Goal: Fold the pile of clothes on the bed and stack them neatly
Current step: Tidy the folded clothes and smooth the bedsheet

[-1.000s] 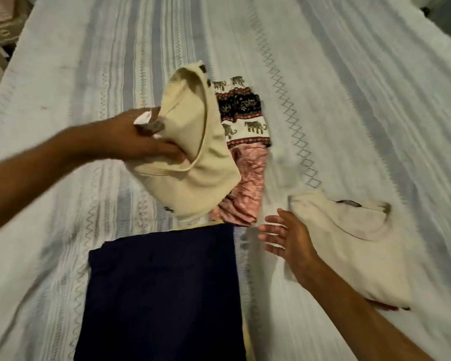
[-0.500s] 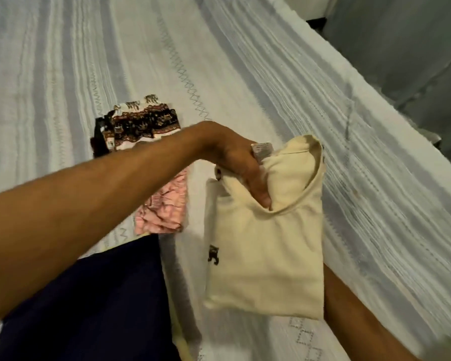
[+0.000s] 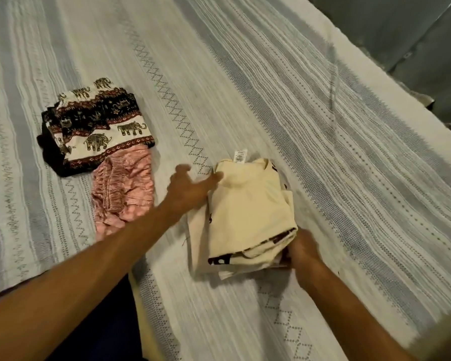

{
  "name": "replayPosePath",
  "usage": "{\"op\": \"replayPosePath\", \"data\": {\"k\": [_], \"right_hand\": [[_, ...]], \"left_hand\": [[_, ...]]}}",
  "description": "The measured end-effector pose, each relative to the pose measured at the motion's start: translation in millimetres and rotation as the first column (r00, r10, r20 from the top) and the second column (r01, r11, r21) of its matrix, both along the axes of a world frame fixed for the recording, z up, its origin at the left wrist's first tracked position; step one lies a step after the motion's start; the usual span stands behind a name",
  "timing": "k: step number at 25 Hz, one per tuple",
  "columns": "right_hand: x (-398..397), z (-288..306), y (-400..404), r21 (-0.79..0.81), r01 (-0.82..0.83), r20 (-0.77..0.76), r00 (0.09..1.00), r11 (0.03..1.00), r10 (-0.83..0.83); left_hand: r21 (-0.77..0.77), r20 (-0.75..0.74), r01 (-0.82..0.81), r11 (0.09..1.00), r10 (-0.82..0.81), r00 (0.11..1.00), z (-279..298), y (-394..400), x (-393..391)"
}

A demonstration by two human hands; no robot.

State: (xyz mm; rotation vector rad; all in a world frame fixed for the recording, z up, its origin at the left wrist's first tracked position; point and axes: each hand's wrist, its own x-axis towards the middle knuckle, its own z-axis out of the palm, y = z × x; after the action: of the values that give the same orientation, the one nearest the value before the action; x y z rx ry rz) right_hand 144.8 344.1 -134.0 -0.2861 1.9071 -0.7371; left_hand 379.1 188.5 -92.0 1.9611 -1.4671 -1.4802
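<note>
Head view, bed: a white bedspread (image 3: 284, 105) with grey stripes and diamond stitching covers the whole surface.
Head view, cream stack: a folded cream garment (image 3: 248, 204) lies on top of a second cream piece, right of centre on the bedspread; a white care label (image 3: 240, 155) sticks out at its far edge, and dark print shows along the near fold.
Head view, left hand: the left hand (image 3: 190, 188) is spread, fingers relaxed and wide, fingertips touching the stack's far left corner; it holds nothing.
Head view, right hand: the right hand (image 3: 303, 250) sits at the stack's near right corner, fingers curled into the cloth edges, gripping them.
Head view, other clothes: a folded elephant-print garment (image 3: 99, 126) lies to the left, well apart from the stack, overlapping the far end of a crumpled pink garment (image 3: 123, 196).
Head view, in the way: the left forearm crosses the near corner of the pink piece and partly hides a dark navy garment (image 3: 107, 321) at the bottom edge.
Head view, right margin: a dim grey floor lies beyond the bed's edge.
</note>
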Motion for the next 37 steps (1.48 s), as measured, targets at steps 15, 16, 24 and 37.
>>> {"op": "replayPosePath", "data": {"k": [15,16,24,37], "right_hand": [[-1,18,1,0.010,-0.114,0.443,0.891,0.993,0.098],[-3,23,18,0.009,-0.109,0.473,0.876,0.994,0.092],[-85,115,154,-0.244,0.148,0.341,0.938,0.958,-0.059],[-310,236,528,-0.400,0.795,0.311,0.586,0.456,-0.748]], "left_hand": [[0.405,-0.436,0.050,0.913,0.145,0.888,-34,95,-3],[0.380,-0.452,0.111,0.918,0.079,0.889,-29,102,-6],[0.069,-0.337,0.418,0.906,-0.373,0.864,87,154,-128],[-0.297,-0.311,0.881,0.368,-0.910,0.275,226,438,-521]]}}
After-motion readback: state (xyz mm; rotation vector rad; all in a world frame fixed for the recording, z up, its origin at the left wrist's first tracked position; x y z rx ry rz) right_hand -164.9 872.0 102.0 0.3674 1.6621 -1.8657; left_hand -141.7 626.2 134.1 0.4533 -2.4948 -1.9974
